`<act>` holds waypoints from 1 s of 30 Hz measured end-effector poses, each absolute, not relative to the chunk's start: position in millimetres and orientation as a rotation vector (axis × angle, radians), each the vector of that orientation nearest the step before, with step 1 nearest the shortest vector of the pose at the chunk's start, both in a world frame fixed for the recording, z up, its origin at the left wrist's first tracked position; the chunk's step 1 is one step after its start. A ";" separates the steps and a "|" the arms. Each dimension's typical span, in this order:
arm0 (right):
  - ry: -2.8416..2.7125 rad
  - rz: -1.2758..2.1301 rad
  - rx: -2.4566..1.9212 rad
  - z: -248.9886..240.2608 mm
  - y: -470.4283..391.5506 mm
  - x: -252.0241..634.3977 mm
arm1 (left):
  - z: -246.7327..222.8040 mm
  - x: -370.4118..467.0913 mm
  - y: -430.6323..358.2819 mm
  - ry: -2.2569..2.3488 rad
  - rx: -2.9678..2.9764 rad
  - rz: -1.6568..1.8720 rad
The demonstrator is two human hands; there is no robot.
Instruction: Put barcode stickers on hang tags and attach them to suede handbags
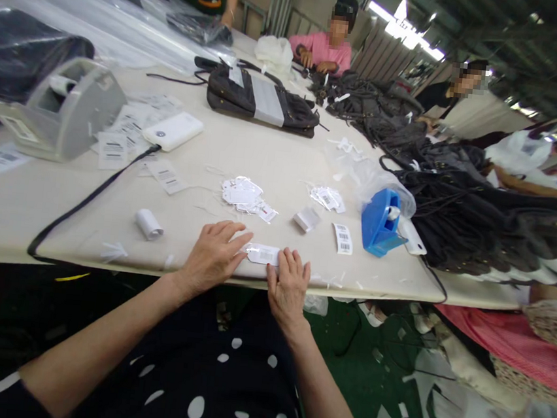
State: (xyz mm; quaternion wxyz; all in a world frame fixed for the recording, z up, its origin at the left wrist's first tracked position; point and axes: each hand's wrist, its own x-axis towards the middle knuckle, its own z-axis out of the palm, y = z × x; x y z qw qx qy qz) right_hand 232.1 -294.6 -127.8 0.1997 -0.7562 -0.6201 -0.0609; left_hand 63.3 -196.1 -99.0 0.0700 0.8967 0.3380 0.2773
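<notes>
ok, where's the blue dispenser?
Blue dispenser: head view, right of centre on the table, between barcode strip and dark fabric pile, right of the right hand.

The tag (pixel 263 254) looks like smooth paper, the blue dispenser (pixel 376 222) plastic, the clear sheeting (pixel 88 10) glossy plastic.

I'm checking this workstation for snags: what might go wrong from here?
The white tag between the left hand and right hand lies near the front edge of the table, so a careless nudge might send it off. The white roll lies on its side near that edge and may roll if bumped. The black cord runs to the white device; a tug might drag it.
</notes>
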 end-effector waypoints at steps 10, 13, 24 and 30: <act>-1.719 -0.158 -2.123 -124.0 -289.1 212.9 | -108.7 62.8 -167.5 1.160 2.318 0.546; -1.756 -0.131 -2.094 -122.3 -285.6 202.2 | -100.3 65.4 -162.4 1.176 2.326 0.403; -1.768 -0.111 -2.070 -125.1 -286.5 197.0 | -67.4 76.8 -148.8 1.297 2.242 -0.108; -1.746 -0.096 -2.059 -128.9 -288.8 194.0 | -61.6 78.1 -150.7 1.160 2.038 -0.099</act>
